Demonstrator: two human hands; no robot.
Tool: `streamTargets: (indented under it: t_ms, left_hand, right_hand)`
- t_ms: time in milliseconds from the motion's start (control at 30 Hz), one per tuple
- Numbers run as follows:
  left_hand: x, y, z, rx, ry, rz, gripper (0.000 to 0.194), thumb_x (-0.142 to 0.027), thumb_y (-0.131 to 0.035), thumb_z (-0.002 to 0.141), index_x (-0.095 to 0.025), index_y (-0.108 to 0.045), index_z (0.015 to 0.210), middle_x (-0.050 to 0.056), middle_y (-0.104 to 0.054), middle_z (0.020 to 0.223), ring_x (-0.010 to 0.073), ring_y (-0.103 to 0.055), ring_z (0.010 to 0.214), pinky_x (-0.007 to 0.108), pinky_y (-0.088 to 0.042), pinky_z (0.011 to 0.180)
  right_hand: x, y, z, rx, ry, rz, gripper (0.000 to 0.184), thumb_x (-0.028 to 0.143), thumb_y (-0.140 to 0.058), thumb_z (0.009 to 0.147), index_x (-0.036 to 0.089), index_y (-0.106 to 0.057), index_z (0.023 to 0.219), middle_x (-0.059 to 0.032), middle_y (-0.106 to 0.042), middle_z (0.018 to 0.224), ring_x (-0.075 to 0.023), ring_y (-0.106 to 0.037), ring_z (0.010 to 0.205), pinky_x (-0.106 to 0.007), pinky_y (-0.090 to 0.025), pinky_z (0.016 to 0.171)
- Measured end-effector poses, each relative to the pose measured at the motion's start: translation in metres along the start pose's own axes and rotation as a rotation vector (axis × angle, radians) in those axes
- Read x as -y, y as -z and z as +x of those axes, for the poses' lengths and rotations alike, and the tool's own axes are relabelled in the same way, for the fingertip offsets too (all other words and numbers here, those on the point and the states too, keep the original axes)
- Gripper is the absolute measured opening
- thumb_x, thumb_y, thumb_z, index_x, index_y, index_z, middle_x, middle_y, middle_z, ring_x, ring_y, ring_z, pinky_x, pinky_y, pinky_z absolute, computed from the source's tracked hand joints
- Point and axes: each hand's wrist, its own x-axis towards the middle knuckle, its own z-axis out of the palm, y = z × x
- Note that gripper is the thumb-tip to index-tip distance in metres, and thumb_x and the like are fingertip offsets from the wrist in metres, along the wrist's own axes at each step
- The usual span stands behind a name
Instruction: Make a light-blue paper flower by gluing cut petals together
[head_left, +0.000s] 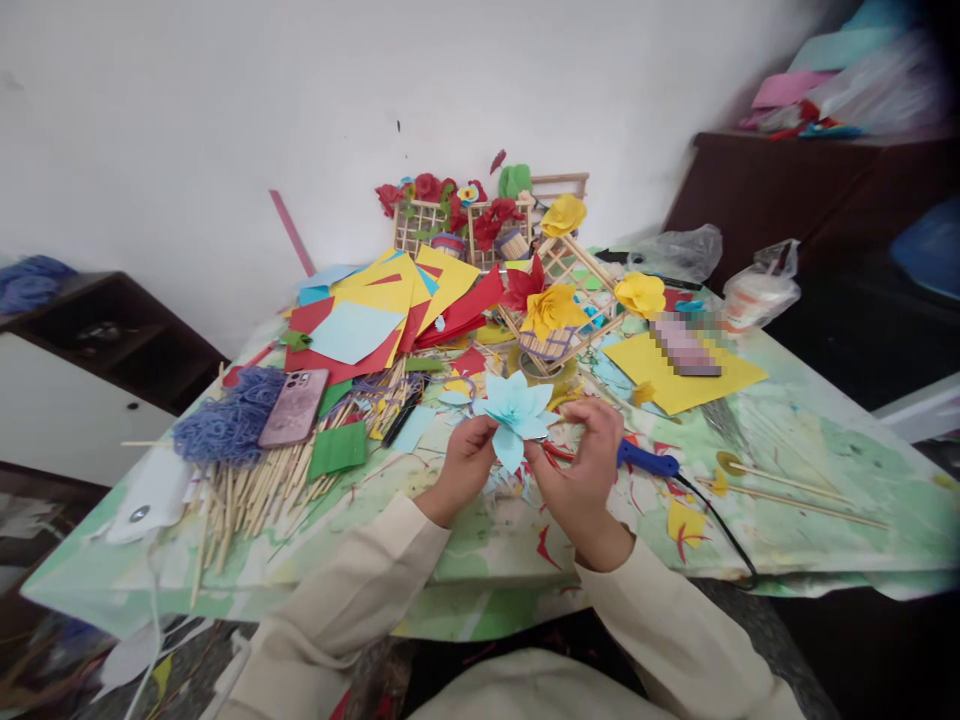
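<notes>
Just one blue flower (517, 405) between two hands (469, 462) (585, 480), three yellow flowers (553, 311) beyond.

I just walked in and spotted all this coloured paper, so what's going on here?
A person's left hand pinches a light-blue paper flower above the table. The right hand is at its other side; whether it grips is unclear. A blue-handled tool shows just right of that hand. Yellow paper flowers and coloured sheets sit farther back.

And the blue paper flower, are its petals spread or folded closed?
Spread. On the blue paper flower, pointed petals fan outward around its layered centre.
</notes>
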Motion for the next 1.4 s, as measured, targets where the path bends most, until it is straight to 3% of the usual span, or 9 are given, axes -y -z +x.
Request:
streamTargets:
  t_ms: [167, 300, 533, 733, 833, 1033, 1400]
  left_hand:
    - [0.000, 0.001, 0.001, 0.081, -0.062, 0.040, 0.016, -0.033, -0.072, 0.067, -0.017, -0.071, 0.070, 0.003, -0.068, 0.069, 0.0157, -0.057, 0.064, 0.027, -0.048, 0.065]
    - [0.003, 0.004, 0.000, 0.158, -0.085, 0.055, 0.018, -0.035, -0.072, 0.067, -0.018, -0.072, 0.074, 0.004, -0.068, 0.071, 0.0178, -0.058, 0.068, 0.030, -0.048, 0.069]
    - [0.008, 0.007, 0.002, 0.201, -0.081, 0.081, 0.019, -0.037, -0.069, 0.070, -0.017, -0.072, 0.071, 0.001, -0.063, 0.063, 0.0138, -0.053, 0.060, 0.027, -0.046, 0.067]
    - [0.019, 0.010, -0.002, 0.204, -0.009, -0.207, 0.027, -0.043, -0.069, 0.069, -0.018, -0.071, 0.079, 0.002, -0.063, 0.066, 0.0137, -0.053, 0.061, 0.026, -0.044, 0.062]
    - [0.020, 0.011, -0.003, 0.229, -0.022, -0.228, 0.027, -0.043, -0.066, 0.072, -0.018, -0.071, 0.081, 0.002, -0.062, 0.065, 0.0135, -0.054, 0.059, 0.026, -0.045, 0.061]
    - [0.011, 0.012, 0.003, 0.319, -0.305, 0.139, 0.023, -0.036, -0.059, 0.080, -0.017, -0.070, 0.084, 0.005, -0.069, 0.078, 0.0168, -0.061, 0.070, 0.029, -0.049, 0.070]
    - [0.005, 0.017, 0.009, 0.203, -0.706, 0.473, 0.020, -0.012, -0.049, 0.081, -0.018, -0.061, 0.067, 0.001, -0.064, 0.065, 0.0121, -0.058, 0.060, 0.023, -0.046, 0.058]
  right_hand:
    - [-0.001, 0.006, -0.002, 0.075, 0.229, -0.024, 0.027, 0.020, -0.065, 0.075, 0.029, -0.059, 0.099, -0.0056, -0.043, 0.102, -0.0214, -0.050, 0.094, -0.043, -0.047, 0.080]
    - [-0.003, 0.008, -0.001, 0.098, 0.254, 0.017, 0.022, 0.016, -0.064, 0.073, 0.029, -0.065, 0.091, -0.0047, -0.045, 0.102, -0.0212, -0.049, 0.095, -0.042, -0.046, 0.080]
    - [0.002, 0.010, 0.007, 0.087, 0.264, 0.004, 0.022, 0.011, -0.062, 0.073, 0.029, -0.068, 0.084, -0.0046, -0.048, 0.106, -0.0222, -0.049, 0.098, -0.044, -0.042, 0.082]
    - [0.006, 0.012, 0.011, 0.120, 0.309, -0.042, 0.021, 0.010, -0.060, 0.075, 0.028, -0.067, 0.083, -0.0042, -0.050, 0.108, -0.0222, -0.048, 0.099, -0.045, -0.040, 0.083]
    - [0.007, 0.013, 0.012, 0.126, 0.323, -0.049, 0.020, 0.011, -0.061, 0.075, 0.028, -0.068, 0.081, -0.0039, -0.051, 0.107, -0.0218, -0.049, 0.099, -0.044, -0.040, 0.083]
    - [0.005, 0.016, 0.014, 0.162, 0.371, -0.027, 0.018, 0.012, -0.061, 0.075, 0.028, -0.068, 0.079, -0.0028, -0.052, 0.106, -0.0201, -0.050, 0.098, -0.042, -0.040, 0.085]
    - [0.003, 0.017, 0.021, 0.253, 0.440, 0.009, 0.018, 0.012, -0.064, 0.073, 0.029, -0.069, 0.077, -0.0012, -0.055, 0.107, -0.0210, -0.050, 0.100, -0.042, -0.040, 0.085]
